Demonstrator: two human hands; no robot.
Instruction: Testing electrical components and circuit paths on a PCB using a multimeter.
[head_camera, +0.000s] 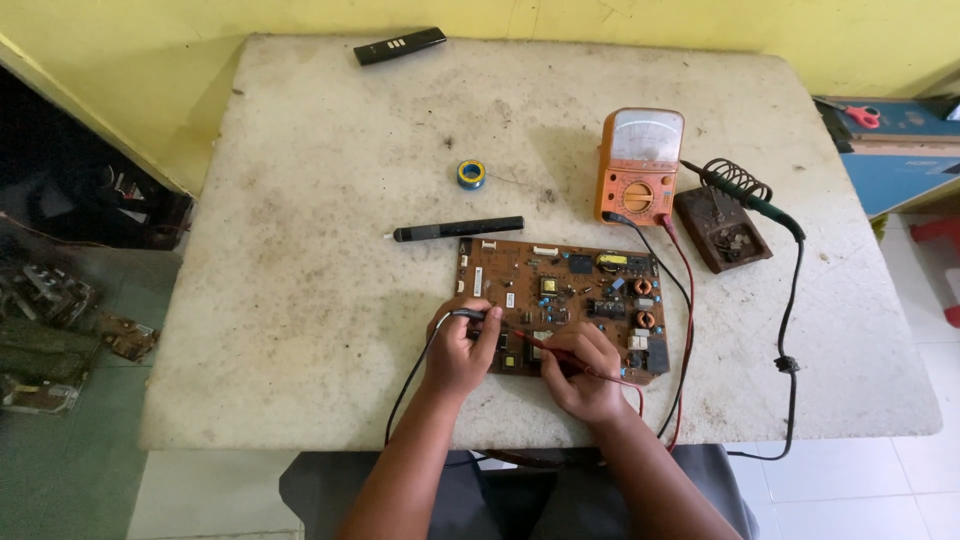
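Note:
A brown circuit board (590, 290) with several small components lies on the worn white table (330, 270). My left hand (458, 352) grips a black test probe (478, 316), its tip on the board's near left part. My right hand (583, 372) holds a red test probe (540, 346) like a pen, tip pointing left onto the board close to the black one. Black and red leads (682, 300) run from both probes to an orange analog multimeter (640, 165) standing behind the board.
A soldering iron (745, 195) rests in a coil stand on a brown base (722, 230), its cord hanging off the front edge. A black pen-like tool (458, 230), a solder spool (471, 174) and a black remote (399, 46) lie farther back. Red-handled scissors (860, 115) sit right.

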